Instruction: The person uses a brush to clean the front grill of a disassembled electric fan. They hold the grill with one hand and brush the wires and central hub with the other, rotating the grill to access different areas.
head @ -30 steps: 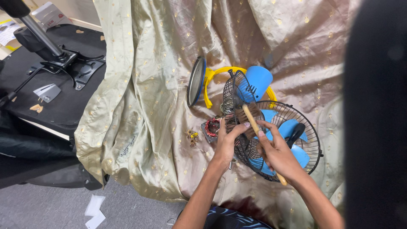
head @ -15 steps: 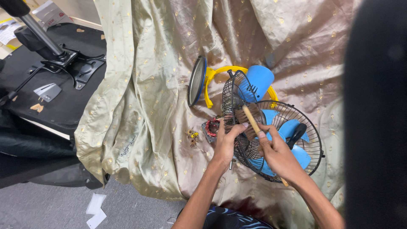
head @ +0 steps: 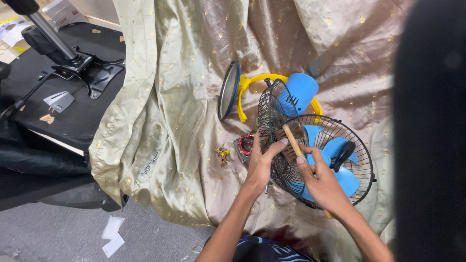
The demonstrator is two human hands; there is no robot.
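My left hand [head: 261, 164] grips the edge of a black wire fan guard [head: 273, 112] that stands upright on the cloth. My right hand [head: 321, 180] holds a wooden-handled brush [head: 292, 141], its bristles pressed against that guard. Behind lies a second wire guard [head: 359, 145] with blue fan blades [head: 340, 165] inside it. A blue motor housing [head: 301, 92] on a yellow stand [head: 247, 87] sits just beyond.
A gold-dotted beige cloth [head: 184, 97] covers the work area. On it lie a round blue-rimmed disc [head: 228, 90], a red wound motor part [head: 244, 144] and small brass pieces [head: 223, 155]. An overturned black office chair [head: 63, 73] lies left. White paper scraps [head: 112, 234] are on the grey floor.
The brush has slid slightly down and right along the upright guard with my right hand. My left hand keeps its hold. The view has shifted a little.
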